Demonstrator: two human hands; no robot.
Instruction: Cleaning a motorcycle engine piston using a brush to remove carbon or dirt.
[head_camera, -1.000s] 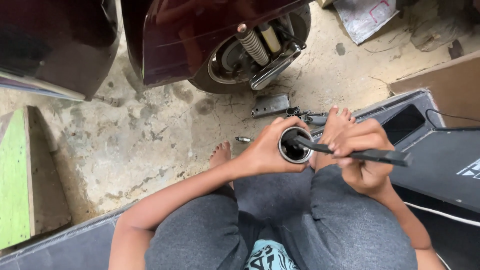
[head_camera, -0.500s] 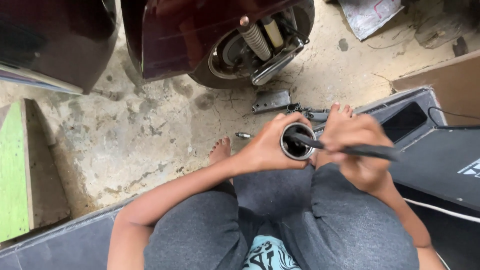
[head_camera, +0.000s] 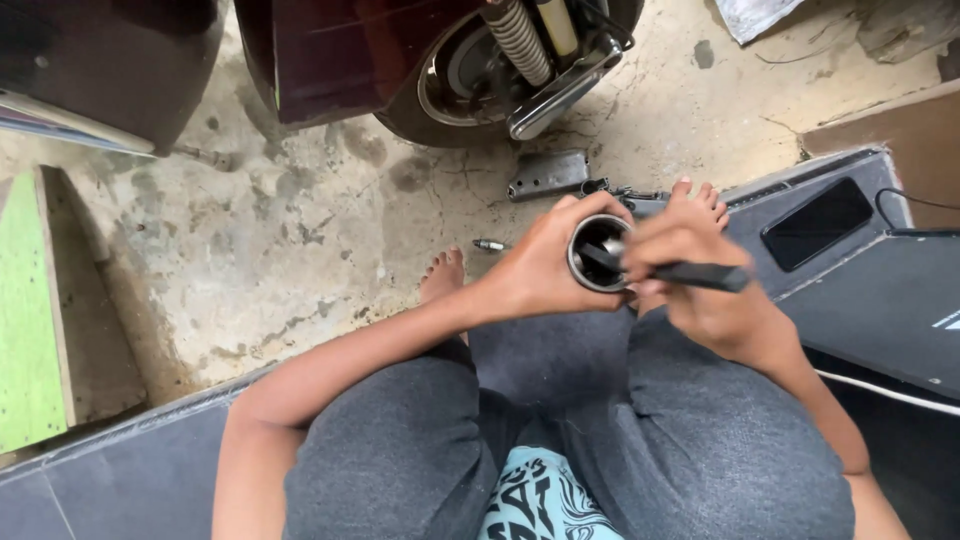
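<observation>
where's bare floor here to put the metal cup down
The widest bare concrete lies between the green board, the wheel and the bare foot. A smaller patch sits right of the wheel. It is crowded ahead of the hands: left hand on the metal cup, right hand, metal bracket, small bolt.

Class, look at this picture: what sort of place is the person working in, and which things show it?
Probably an informal motorcycle repair spot: a maroon motorcycle stands on stained concrete floor, a loose metal bracket lies nearby, and the left hand holds a metal cylinder.
</observation>
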